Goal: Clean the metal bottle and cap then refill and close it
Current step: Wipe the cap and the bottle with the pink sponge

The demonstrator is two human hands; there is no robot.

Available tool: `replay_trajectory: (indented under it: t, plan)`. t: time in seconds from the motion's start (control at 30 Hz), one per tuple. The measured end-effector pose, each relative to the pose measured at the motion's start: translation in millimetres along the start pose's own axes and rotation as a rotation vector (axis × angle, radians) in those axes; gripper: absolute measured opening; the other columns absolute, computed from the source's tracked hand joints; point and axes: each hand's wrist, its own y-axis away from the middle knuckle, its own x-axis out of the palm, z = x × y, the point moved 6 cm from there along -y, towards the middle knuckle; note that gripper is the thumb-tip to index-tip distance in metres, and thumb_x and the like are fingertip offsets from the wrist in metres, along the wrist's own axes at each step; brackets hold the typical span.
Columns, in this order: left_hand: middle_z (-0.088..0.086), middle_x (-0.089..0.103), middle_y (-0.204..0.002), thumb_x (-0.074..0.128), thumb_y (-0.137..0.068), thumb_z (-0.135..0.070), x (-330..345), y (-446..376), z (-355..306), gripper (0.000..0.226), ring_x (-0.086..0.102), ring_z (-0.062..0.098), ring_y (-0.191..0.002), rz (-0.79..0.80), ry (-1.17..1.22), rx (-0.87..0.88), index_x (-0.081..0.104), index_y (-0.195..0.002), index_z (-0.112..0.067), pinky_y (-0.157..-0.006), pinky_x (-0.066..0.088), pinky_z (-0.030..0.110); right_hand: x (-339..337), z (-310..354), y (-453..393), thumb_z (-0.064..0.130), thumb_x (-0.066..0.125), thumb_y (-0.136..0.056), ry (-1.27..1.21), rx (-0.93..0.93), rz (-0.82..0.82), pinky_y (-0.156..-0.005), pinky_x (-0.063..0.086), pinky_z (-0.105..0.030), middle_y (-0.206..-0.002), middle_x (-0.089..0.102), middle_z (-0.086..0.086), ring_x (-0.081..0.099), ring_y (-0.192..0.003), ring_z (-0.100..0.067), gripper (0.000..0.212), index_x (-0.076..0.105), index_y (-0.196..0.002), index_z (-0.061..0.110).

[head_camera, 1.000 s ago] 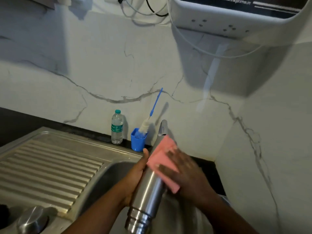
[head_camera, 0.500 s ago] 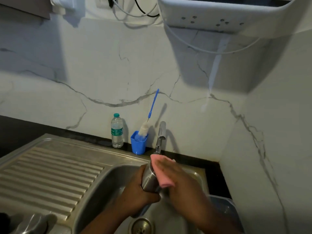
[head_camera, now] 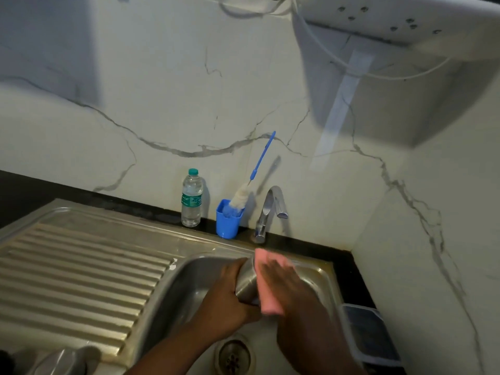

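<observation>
Over the steel sink basin [head_camera: 319, 272], my left hand [head_camera: 226, 301] grips the metal bottle [head_camera: 247, 282] around its body. The bottle is tilted, its far end pointing towards the tap [head_camera: 270, 209]. My right hand [head_camera: 292, 290] presses a pink cloth [head_camera: 266, 290] flat against the bottle's right side; this hand is motion-blurred. Most of the bottle is hidden by the hands and the cloth. A rounded metal piece, possibly the cap [head_camera: 62, 359], lies on the drainboard at the bottom left.
A ribbed drainboard [head_camera: 81, 277] spreads to the left. Behind the sink stand a clear plastic water bottle [head_camera: 191, 198] and a blue cup [head_camera: 228, 220] with a bottle brush [head_camera: 253, 182]. The drain [head_camera: 234, 355] sits below the hands. A plastic container [head_camera: 370, 334] is at right, a white appliance [head_camera: 405, 20] above.
The view has tilted down, showing more of the basin and the drain. My right hand with the pink cloth has slid along the bottle while my left hand kept its grip.
</observation>
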Motion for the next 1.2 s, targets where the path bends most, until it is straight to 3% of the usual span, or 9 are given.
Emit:
replay_trajectory:
  t: [0.1,0.23,0.37,0.43,0.53,0.63,0.87,1.07,1.2]
  plan:
    - [-0.022,0.046,-0.121,0.069,-0.053,-0.06,-19,-7,3,0.074,0.049,-0.001,-0.114,-0.035,-0.023,0.039,0.036,-0.118,-0.051,-0.089,0.037,0.006,23,26,-3,0.063,0.079,-0.043,0.357,-0.078,0.068,-0.094,0.043,-0.033,-0.148,0.031,-0.005,0.057,-0.119,-0.021,0.154,-0.032,-0.141,0.021]
    - [-0.013,0.046,-0.127,0.081,-0.048,-0.045,-26,-12,5,0.091,0.05,0.008,-0.116,0.053,-0.07,0.07,0.036,-0.126,-0.055,-0.094,0.05,0.036,11,16,6,0.025,0.077,-0.068,0.111,0.111,-0.064,-0.11,0.035,-0.037,-0.155,0.021,0.0,0.028,-0.14,-0.018,0.113,-0.001,-0.15,0.024]
    - [-0.014,0.045,-0.13,0.076,-0.048,-0.04,-19,4,-11,0.093,0.05,0.005,-0.116,0.185,-0.079,0.153,0.036,-0.131,-0.05,-0.092,0.05,0.029,-1,12,18,0.005,0.052,-0.09,-0.161,0.309,-0.064,-0.095,-0.003,0.008,-0.157,-0.006,0.011,-0.002,-0.135,0.01,0.084,-0.007,-0.147,0.025]
    - [-0.015,0.046,-0.129,0.08,-0.051,-0.035,-22,9,-10,0.091,0.051,0.004,-0.115,0.177,-0.066,0.166,0.036,-0.128,-0.052,-0.091,0.051,0.028,-2,25,14,0.014,0.055,-0.089,-0.2,0.266,-0.042,-0.104,-0.002,0.001,-0.157,-0.005,0.009,0.005,-0.143,-0.003,0.083,-0.003,-0.147,0.021]
    - [-0.016,0.048,-0.127,0.087,-0.056,-0.032,-39,8,-2,0.085,0.052,0.004,-0.113,0.058,0.041,0.086,0.039,-0.124,-0.051,-0.088,0.05,0.025,10,44,0,0.034,0.085,-0.062,0.142,0.135,0.111,-0.106,0.036,-0.034,-0.149,-0.031,-0.004,0.032,-0.137,-0.031,0.138,-0.025,-0.144,0.019]
    - [-0.007,0.059,-0.122,0.082,-0.066,-0.029,-67,8,-3,0.068,0.06,0.013,-0.112,-0.111,0.215,0.016,0.048,-0.124,-0.035,-0.078,0.051,0.015,26,62,-8,0.027,0.067,-0.084,0.191,-0.015,0.322,-0.115,0.02,-0.044,-0.128,-0.046,0.005,-0.021,-0.131,-0.024,0.126,-0.053,-0.109,0.053]
    - [-0.009,0.072,-0.099,0.092,-0.043,-0.013,-119,47,-18,0.08,0.069,0.008,-0.091,-0.327,0.28,-0.022,0.057,-0.113,-0.026,-0.068,0.053,0.017,0,75,9,0.02,0.041,-0.085,-0.18,-0.136,0.146,-0.115,0.01,-0.022,-0.146,-0.003,0.033,0.0,-0.141,0.001,0.068,0.018,-0.136,0.059]
    - [0.001,0.061,-0.124,0.093,-0.049,-0.028,-179,106,-35,0.105,0.062,0.022,-0.109,-0.561,0.305,-0.063,0.041,-0.139,-0.026,-0.092,0.053,0.046,21,77,8,0.001,0.046,-0.092,-0.406,-0.027,0.219,-0.094,0.025,-0.006,-0.148,0.008,0.028,0.02,-0.133,0.001,0.07,0.022,-0.123,0.059]
    - [-0.004,0.062,-0.117,0.088,-0.063,-0.012,-225,146,-44,0.081,0.062,0.015,-0.104,-0.699,0.217,-0.04,0.045,-0.13,-0.029,-0.081,0.051,0.032,37,104,-7,-0.007,0.051,-0.086,-0.479,-0.092,0.19,-0.106,0.02,-0.009,-0.147,0.016,0.025,0.024,-0.133,0.005,0.081,0.025,-0.119,0.062]
